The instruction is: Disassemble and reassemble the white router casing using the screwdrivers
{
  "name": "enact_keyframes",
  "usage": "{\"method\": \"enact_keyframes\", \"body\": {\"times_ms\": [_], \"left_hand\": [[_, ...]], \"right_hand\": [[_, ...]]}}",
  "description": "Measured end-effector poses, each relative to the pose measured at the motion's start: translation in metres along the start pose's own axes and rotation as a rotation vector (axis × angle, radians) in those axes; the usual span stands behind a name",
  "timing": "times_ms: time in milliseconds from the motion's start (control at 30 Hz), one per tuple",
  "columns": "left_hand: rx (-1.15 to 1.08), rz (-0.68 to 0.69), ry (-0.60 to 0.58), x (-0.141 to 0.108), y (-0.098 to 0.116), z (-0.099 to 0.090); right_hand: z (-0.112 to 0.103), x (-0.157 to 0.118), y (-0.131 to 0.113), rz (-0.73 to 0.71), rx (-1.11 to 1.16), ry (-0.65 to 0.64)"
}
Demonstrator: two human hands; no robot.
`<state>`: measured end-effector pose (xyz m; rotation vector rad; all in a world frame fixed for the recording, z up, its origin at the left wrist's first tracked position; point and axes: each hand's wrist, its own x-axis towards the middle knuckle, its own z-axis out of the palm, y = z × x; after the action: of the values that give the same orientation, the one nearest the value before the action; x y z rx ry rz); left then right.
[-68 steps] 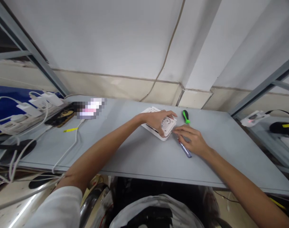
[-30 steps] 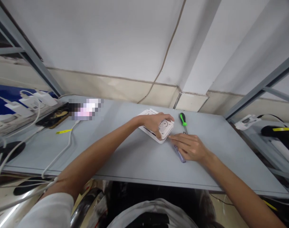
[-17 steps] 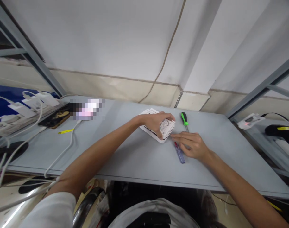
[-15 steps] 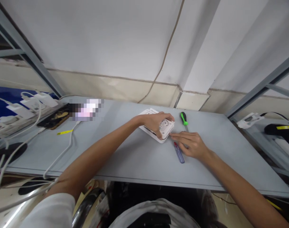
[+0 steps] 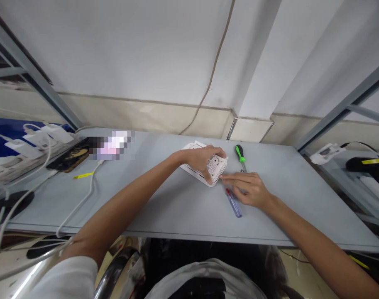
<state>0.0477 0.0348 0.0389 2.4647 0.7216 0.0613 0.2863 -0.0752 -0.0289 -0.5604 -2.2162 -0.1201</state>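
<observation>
A white device with printed markings [image 5: 217, 167] lies on the grey table, its rounded corner toward me. My left hand [image 5: 202, 160] grips it from above, thumb on the near side and fingers over the far side. My right hand [image 5: 250, 189] is at the device's right corner with its fingertips touching or very close to the edge; whether they pinch anything small is too small to tell. Beyond that hand lies a green and black screwdriver [image 5: 240, 153]. A clear purple-handled screwdriver with a red collar [image 5: 234, 204] rests just below the right fingers.
Left on the table [image 5: 177, 220] are a phone with a lit, blurred screen [image 5: 113, 145], a dark phone [image 5: 71, 155], white cables and a power strip with chargers [image 5: 24, 147]. Metal posts stand at both sides, a wall behind. A white plug [image 5: 328, 153] is at the right.
The view has shifted slightly. My left hand keeps its grip on the device, and my right fingertips stay at its right corner with little visible movement.
</observation>
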Motion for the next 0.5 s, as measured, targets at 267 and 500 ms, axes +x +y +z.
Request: {"method": "enact_keyframes", "body": {"times_ms": [267, 500], "left_hand": [[0.149, -0.105, -0.028, -0.001, 0.009, -0.001], [0.198, -0.163, 0.001, 0.005, 0.025, 0.014]], "right_hand": [[-0.002, 0.0, 0.008, 0.21, -0.05, 0.051], [0.003, 0.001, 0.005, 0.262, -0.197, -0.137]]}}
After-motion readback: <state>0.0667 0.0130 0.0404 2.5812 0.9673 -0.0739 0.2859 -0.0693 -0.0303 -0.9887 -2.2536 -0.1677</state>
